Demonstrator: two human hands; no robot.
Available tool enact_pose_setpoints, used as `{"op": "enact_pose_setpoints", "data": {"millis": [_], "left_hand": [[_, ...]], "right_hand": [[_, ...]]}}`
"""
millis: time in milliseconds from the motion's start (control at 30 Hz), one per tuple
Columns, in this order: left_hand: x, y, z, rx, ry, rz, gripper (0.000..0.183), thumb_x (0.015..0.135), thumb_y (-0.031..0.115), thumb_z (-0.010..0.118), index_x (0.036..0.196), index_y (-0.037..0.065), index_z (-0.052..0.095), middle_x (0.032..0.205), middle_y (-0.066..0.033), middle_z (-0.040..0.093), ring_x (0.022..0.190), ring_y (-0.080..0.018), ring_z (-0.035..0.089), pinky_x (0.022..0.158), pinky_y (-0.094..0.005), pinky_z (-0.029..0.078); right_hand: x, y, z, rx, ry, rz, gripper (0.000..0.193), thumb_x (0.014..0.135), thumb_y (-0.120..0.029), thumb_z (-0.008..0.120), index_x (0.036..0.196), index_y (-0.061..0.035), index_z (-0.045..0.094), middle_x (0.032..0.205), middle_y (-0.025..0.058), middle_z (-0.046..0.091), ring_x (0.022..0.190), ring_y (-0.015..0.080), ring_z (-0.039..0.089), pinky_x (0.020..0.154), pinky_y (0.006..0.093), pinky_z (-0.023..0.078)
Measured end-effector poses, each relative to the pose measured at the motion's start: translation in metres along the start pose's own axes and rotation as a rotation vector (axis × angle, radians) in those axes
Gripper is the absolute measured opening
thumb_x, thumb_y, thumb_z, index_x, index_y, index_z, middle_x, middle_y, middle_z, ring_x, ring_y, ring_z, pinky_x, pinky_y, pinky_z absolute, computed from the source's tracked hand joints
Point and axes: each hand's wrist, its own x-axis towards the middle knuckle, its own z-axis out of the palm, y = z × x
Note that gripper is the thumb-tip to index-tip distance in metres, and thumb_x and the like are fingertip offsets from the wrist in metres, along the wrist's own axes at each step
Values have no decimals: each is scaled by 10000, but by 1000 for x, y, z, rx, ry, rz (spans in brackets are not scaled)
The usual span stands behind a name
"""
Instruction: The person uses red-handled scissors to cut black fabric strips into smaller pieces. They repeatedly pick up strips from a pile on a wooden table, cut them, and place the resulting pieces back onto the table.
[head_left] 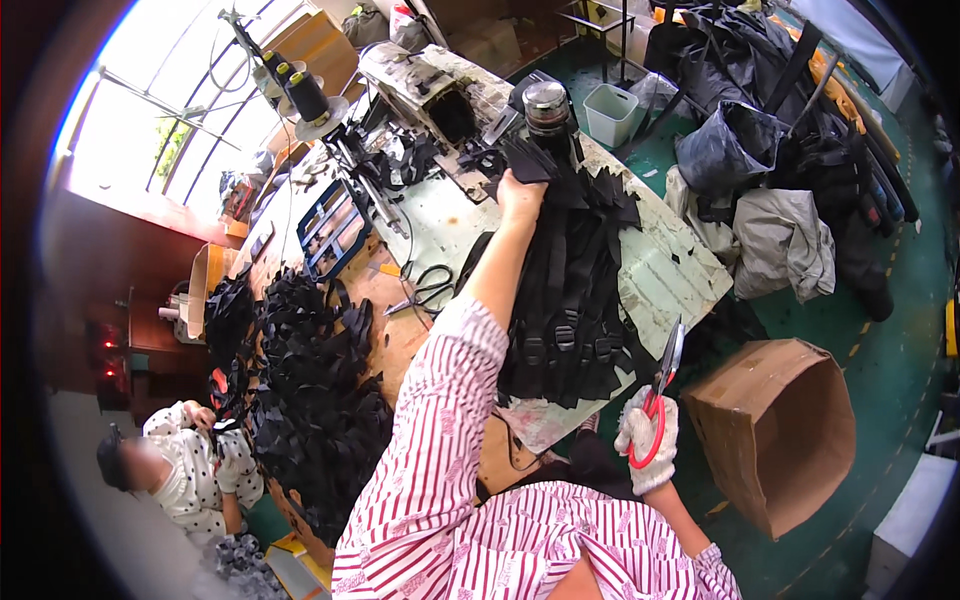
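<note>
The bare left hand (522,197) pinched flat black fabric strips (527,163) at twelve; the white-gloved right hand (648,440) clutched red-handled metal scissors (671,362) at four, where careless swings risked nicks.

The person's left arm (498,285), in a striped red-and-white sleeve (430,410), stretches nearly straight toward the far middle of the scene. The left hand (522,195) is bare and gripping, partly hidden. At near right, the right forearm (680,518) angles forward; the right hand (640,432), in a white knit glove (657,468), curls in a grip.
</note>
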Motion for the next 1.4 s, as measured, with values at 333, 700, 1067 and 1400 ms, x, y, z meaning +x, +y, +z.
{"op": "enact_pose_setpoints", "data": {"millis": [333,700,1067,1400], "left_hand": [[-6,4,26,555,-158,-146,543,718,171,651,1144,8,357,1112,-198,561,1063,-347,562,895,-444,440],[-91,18,-88,470,-284,482,347,712,253,640,1011,76,633,1028,-149,573,1026,-320,514,830,-439,417],[-246,35,-324,-718,-1054,600,162,876,160,602,895,6,646,786,-87,646,707,-217,587,690,-331,459],[-275,-62,-380,-1126,-1508,834,455,870,367,606,1079,-37,615,789,-90,610,675,-248,567,686,-348,379]], "right_hand": [[15,7,-7,-97,-68,58,264,813,-92,550,1039,-45,421,705,54,495,431,105,439,377,214,391],[-5,12,17,-222,-64,31,291,849,-119,502,1126,-69,431,752,18,463,529,69,385,397,169,323],[-43,81,20,-171,-25,-115,393,807,-105,638,1154,-73,455,896,28,536,537,74,462,390,181,376],[-114,157,90,-333,86,-204,307,801,-201,637,1013,-54,473,737,40,491,448,81,416,375,178,338]]}}
